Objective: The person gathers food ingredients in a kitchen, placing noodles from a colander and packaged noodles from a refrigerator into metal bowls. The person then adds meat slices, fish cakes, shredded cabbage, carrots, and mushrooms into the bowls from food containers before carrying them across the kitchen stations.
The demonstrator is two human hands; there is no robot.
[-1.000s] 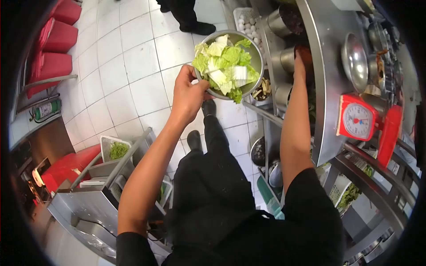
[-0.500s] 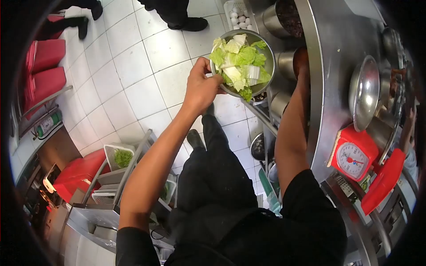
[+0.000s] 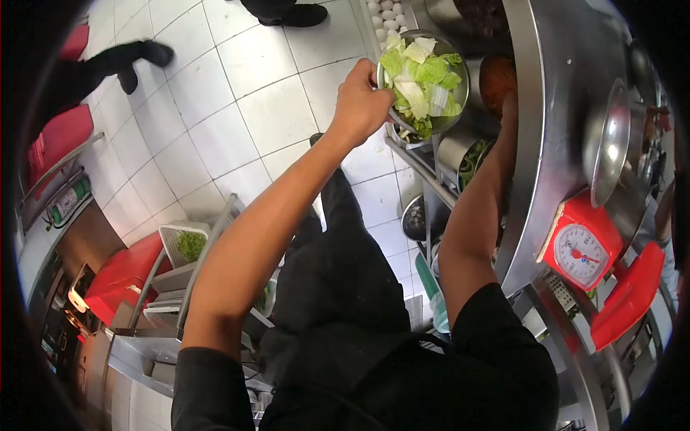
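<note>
My left hand (image 3: pixel 364 103) grips the near-left rim of a metal bowl (image 3: pixel 466 85), thumb on the rim. Cut cabbage leaves (image 3: pixel 424 77) fill the bowl, which is held over the edge of the shelf. My right arm reaches under the steel counter, and my right hand (image 3: pixel 509 108) is at a metal pot with orange-red contents (image 3: pixel 496 77); its fingers are hidden in shadow. Just below that pot stands another pot with green vegetables (image 3: pixel 472 159).
White eggs (image 3: pixel 388 16) lie in a basket beyond the bowl. A red scale (image 3: pixel 579 241) and a metal basin (image 3: pixel 611 144) are on the steel counter (image 3: pixel 568 93) at right. Two other people's legs (image 3: pixel 108 61) (image 3: pixel 284 11) show at the top. A greens basket (image 3: pixel 190 244) stands at left.
My left hand and the cabbage bowl have moved right, nearer the pots under the counter. My right arm stays reached in there. Another person's legs have come into view at upper left.
</note>
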